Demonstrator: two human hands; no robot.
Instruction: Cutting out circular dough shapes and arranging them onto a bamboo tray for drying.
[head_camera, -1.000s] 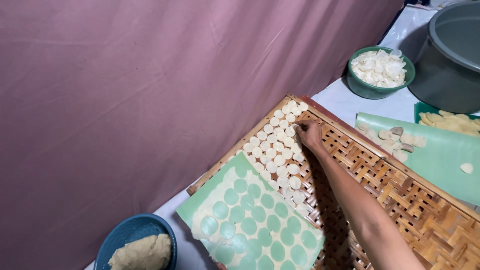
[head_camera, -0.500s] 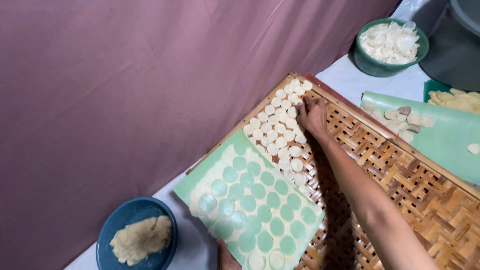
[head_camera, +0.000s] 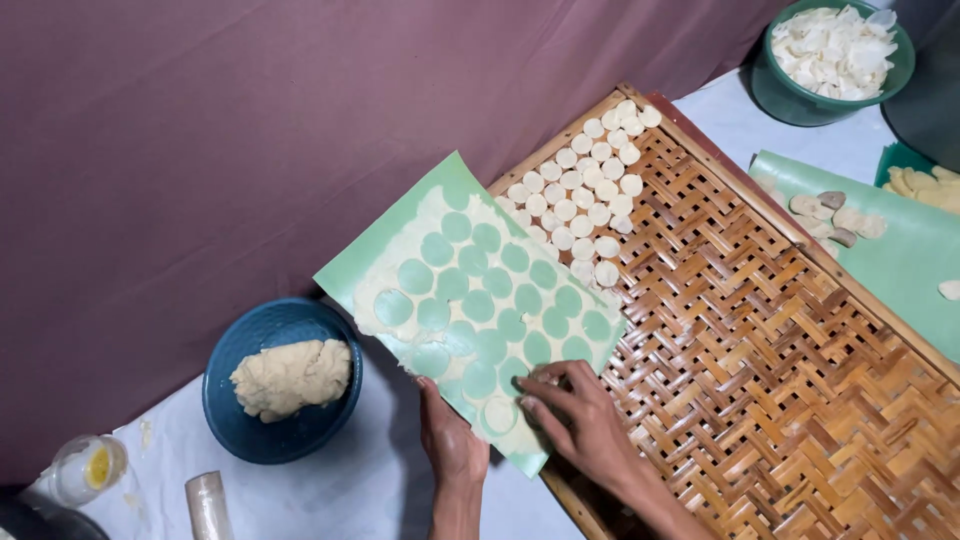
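Head view: green sheet (head_camera: 470, 300) lying aslant, half on the bench, half over the near-left corner of the woven tray (head_camera: 760, 360), long axis running from the near edge by the hands up and away toward the purple cloth (head_camera: 200, 140). Thin dough on it punched full of round holes, one uncut-out disc (head_camera: 499, 414) left just beside the right fingers (head_camera: 535, 385), a touch to their left and nearer. Right hand (head_camera: 580, 425) laid on the sheet's near corner, fingers spread and bent, tips pressing the sheet, clamped on nothing. Left hand (head_camera: 452, 440) at the sheet's near edge, fingertips tucked under or against it, grip not clear enough to tell. Right hand the nearer to the disc. Rows of placed discs (head_camera: 590, 190) well away beyond the sheet, at the tray's far-left corner. Blue bowl (head_camera: 285, 375) with a dough lump left of the left hand; roller (head_camera: 207, 505) and small jar (head_camera: 88, 468) farther left and nearer. Against half a second ago: right hand gone from the placed rows, drawn back to the sheet's near corner; left hand now plainly in view; sheet showing higher and more central.
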